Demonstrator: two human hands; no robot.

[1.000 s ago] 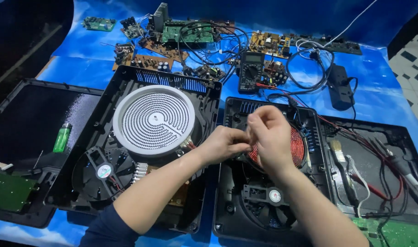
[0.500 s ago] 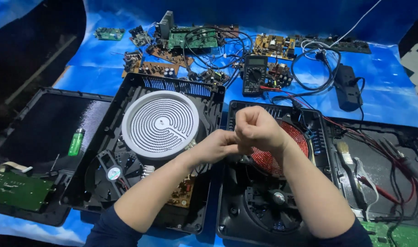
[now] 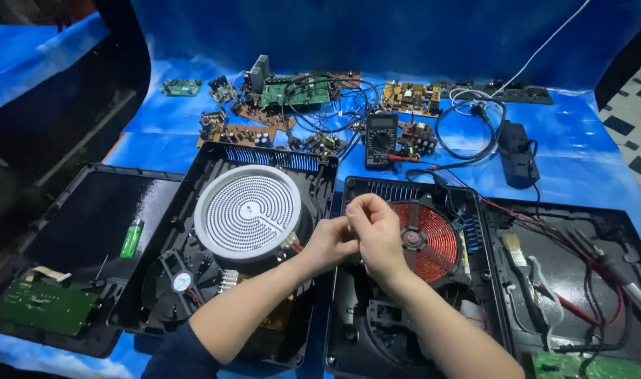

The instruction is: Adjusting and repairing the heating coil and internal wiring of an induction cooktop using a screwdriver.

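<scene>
My left hand (image 3: pixel 329 244) and my right hand (image 3: pixel 374 231) meet fingertip to fingertip between two opened cooktop housings. They pinch something small, seemingly thin wires; I cannot make it out clearly. The left black housing (image 3: pixel 215 158) carries a round white heating coil (image 3: pixel 249 210) and a small fan (image 3: pixel 180 282). Under my right hand, the right black housing (image 3: pixel 355 189) holds a flat red copper coil (image 3: pixel 425 238), partly covered by my right hand.
A black multimeter (image 3: pixel 381 139) lies behind the housings, with red leads running right. Several loose circuit boards (image 3: pixel 292 91) and tangled cables sit at the back on blue cloth. A green lighter (image 3: pixel 131 238) rests on a black lid at left. A brush (image 3: pixel 515 247) lies at right.
The view has shifted downward, so the bench sits lower in the picture. My hands stay together at the gap between the housings, with the right hand lifted slightly above the red coil.
</scene>
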